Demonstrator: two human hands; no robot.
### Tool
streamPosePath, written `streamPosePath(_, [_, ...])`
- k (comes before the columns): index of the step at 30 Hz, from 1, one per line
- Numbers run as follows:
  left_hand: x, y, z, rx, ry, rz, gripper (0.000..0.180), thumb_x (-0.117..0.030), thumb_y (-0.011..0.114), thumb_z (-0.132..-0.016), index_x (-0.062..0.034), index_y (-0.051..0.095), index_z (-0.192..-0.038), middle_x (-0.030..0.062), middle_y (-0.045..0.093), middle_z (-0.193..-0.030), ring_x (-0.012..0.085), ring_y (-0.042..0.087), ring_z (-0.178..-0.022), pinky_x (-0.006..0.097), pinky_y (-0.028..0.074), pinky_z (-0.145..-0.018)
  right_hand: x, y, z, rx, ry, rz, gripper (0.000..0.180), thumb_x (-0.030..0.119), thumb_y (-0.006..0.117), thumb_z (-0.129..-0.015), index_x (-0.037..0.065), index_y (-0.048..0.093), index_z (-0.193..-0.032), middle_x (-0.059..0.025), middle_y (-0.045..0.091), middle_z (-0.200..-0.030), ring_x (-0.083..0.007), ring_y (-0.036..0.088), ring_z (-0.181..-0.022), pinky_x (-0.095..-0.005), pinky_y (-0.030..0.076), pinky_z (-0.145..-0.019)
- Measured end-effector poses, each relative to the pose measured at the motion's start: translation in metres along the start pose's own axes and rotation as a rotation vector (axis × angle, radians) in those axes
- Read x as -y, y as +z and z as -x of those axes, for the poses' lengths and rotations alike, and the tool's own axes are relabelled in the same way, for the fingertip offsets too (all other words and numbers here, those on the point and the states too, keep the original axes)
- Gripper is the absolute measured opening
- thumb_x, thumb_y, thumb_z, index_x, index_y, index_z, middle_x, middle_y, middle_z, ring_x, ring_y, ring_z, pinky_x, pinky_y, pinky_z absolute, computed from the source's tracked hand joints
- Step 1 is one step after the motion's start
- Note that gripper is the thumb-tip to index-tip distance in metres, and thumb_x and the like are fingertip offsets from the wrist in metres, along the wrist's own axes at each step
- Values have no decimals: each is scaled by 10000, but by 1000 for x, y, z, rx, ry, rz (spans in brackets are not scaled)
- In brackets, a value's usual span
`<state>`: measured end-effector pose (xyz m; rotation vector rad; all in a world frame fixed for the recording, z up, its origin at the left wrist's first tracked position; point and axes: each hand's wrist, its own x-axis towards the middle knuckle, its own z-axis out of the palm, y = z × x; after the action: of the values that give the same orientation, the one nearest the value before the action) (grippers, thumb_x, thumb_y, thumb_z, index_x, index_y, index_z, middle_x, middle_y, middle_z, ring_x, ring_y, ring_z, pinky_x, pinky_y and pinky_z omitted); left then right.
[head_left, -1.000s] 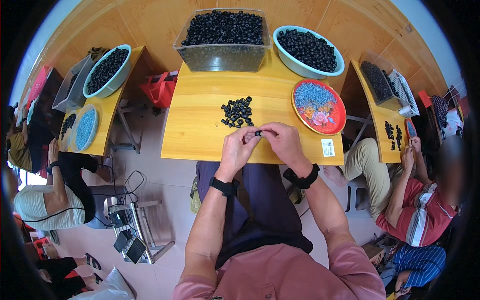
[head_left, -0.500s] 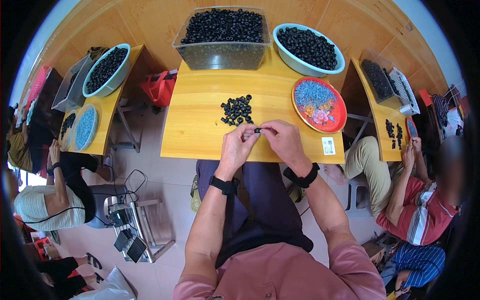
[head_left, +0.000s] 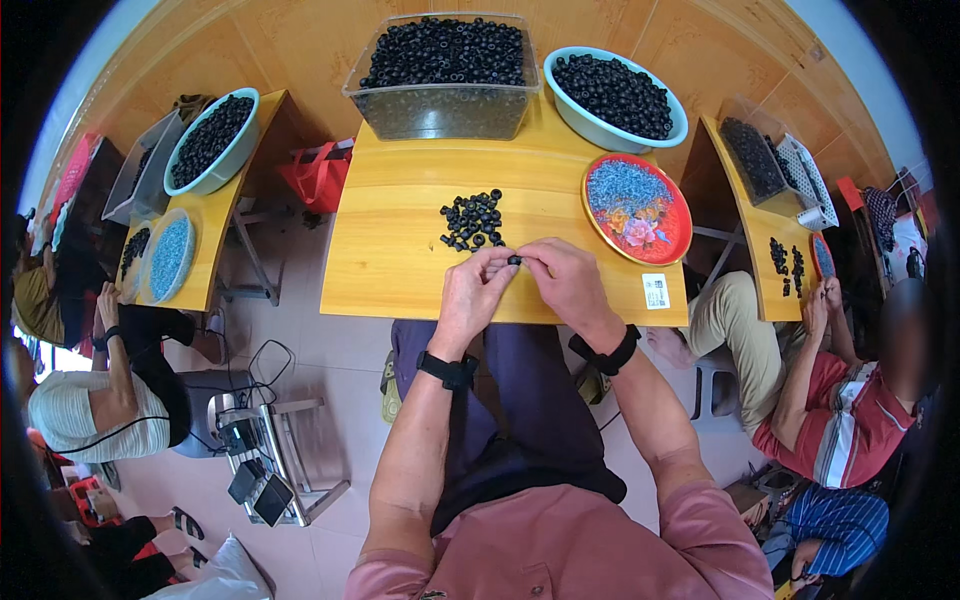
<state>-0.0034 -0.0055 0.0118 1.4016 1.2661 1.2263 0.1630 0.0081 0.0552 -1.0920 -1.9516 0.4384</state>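
the small black piece is between both hands, equally near, over the table. the left hand pinches it; the right hand is at its right side, whether gripping i cannot tell. its long axis is unclear.

Red bag, white label
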Motion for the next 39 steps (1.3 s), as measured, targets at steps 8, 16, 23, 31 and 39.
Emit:
streamPosePath(8, [-3, -1, 0, 1, -15, 10, 218, -53, 723, -914, 19, 699, -1119, 9, 701, -862, 58, 621, -787, 238, 531, -742, 2, 1, -1, 22, -14, -1, 107, 20, 653, -881, 7, 705, -973, -150, 706, -914, -331, 698, -844, -383, 561, -727])
streamPosePath(16, [-1, 0, 0, 3, -4, 19, 211, -50, 721, -918, 21, 696, -1115, 12, 704, -870, 62, 631, -798, 238, 534, -744, 2, -2, -2, -22, -69, 28, 115, 15, 675, -864, 10, 700, -976, -142, 703, -918, -321, 699, -835, -380, 565, -707])
streamPosePath(23, [1, 0, -1, -1, 10, 8, 198, -69, 719, -910, 5, 705, -1093, 87, 742, -859, 118, 702, -793, 272, 558, -729, 0, 0, 0, -5, -109, 28, 106, 7, 668, -866, 9, 698, -968, -138, 705, -917, -322, 699, -837, -380, 568, -713])
streamPosePath(31, [-3, -2, -1, 48, -9, 28, 163, -66, 700, -927, 4, 677, -1072, 74, 738, -857, 91, 668, -793, 263, 528, -721, -3, 3, -5, 2, 81, -37, 122, 49, 682, -879, 4, 732, -981, -160, 728, -909, -297, 716, -797, -348, 554, -692])
streamPosePath(39, [4, -2, -3, 50, -25, 102, 157, -99, 693, -941, 11, 674, -1051, 62, 738, -854, 77, 642, -767, 258, 510, -696, 1, -2, -11, 87, 160, -37, 127, 91, 657, -886, 9, 731, -948, -200, 708, -864, -364, 700, -794, -412, 553, -702])
